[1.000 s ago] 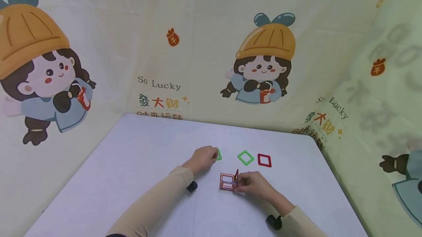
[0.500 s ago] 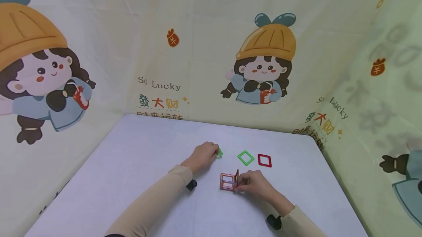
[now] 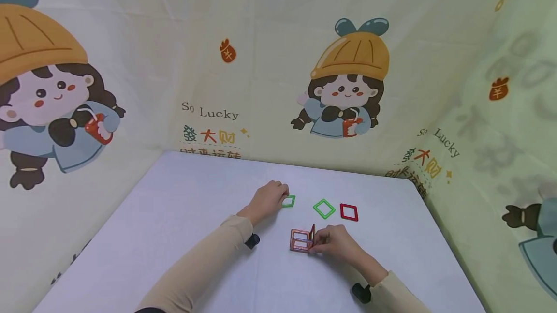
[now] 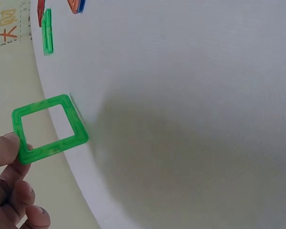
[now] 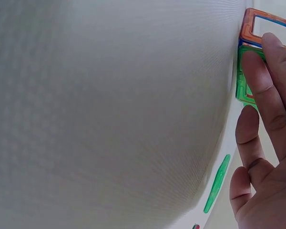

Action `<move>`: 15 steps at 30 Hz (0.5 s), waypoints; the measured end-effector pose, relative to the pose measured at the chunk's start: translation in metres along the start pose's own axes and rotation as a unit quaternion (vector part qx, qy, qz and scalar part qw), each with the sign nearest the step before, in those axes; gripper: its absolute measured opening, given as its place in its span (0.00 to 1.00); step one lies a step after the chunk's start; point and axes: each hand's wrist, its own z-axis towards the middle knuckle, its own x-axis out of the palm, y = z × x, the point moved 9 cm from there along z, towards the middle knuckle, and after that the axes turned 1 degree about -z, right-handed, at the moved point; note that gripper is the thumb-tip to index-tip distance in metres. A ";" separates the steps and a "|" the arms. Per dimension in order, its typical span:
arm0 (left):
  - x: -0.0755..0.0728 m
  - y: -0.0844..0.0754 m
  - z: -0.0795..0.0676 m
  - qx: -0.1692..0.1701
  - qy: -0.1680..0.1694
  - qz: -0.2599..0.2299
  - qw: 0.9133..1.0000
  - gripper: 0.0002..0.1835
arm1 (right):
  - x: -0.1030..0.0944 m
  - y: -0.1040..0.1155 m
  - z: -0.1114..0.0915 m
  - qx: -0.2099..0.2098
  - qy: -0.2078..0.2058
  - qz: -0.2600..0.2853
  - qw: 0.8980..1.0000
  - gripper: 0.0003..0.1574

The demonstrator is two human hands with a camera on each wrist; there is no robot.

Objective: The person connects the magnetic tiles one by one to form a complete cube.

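My left hand [image 3: 266, 201] pinches a green square magnetic tile [image 3: 293, 201] by one corner, between thumb and fingers. In the left wrist view that open-framed tile [image 4: 52, 150] is tilted above the table. My right hand [image 3: 337, 243] holds a small structure of joined magnetic tiles [image 3: 292, 240], at its upright right side. In the right wrist view, fingertips lie against a green tile [image 5: 241, 83], with an orange tile [image 5: 248, 26] and a blue edge beside it. The right thumb is mostly hidden there.
Past the structure, a green square tile [image 3: 319, 213] and a red square tile [image 3: 341, 210] lie flat on the white table [image 3: 209, 187]. Behind the table hangs a cartoon-printed cloth [image 3: 270, 61]. Each wrist carries a small black camera.
My left hand has moved slightly away from me and turned the green tile, so its square opening now shows. The right hand and the structure have stayed in place.
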 end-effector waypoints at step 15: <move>0.001 -0.011 0.001 0.001 -0.002 -0.019 1.000 0.04 | -0.003 0.005 0.001 -0.021 -0.005 -0.014 1.000 0.08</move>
